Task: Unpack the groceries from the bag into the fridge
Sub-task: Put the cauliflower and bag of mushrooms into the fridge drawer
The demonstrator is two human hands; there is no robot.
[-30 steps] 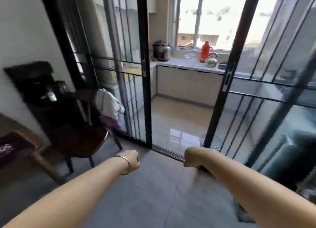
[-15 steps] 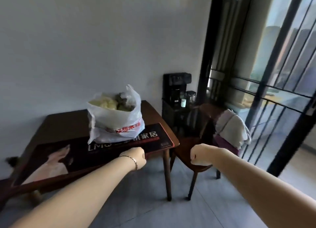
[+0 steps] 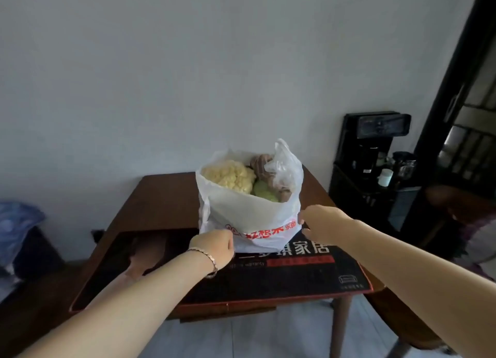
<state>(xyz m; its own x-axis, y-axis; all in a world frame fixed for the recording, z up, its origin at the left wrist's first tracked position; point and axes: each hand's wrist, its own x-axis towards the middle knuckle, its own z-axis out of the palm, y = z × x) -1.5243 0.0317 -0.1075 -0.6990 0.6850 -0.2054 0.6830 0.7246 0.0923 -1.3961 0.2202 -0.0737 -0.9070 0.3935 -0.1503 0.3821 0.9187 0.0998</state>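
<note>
On the brown table dead ahead after that quick turn, the full bag now meets left hand and right hand, both curled, any grip impossible to tell, so unpacking can start.

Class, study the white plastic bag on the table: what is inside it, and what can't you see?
At the mouth of the bag: a cauliflower, something green, and brownish food in clear plastic. Whatever lies lower is hidden by the opaque wall.
</note>
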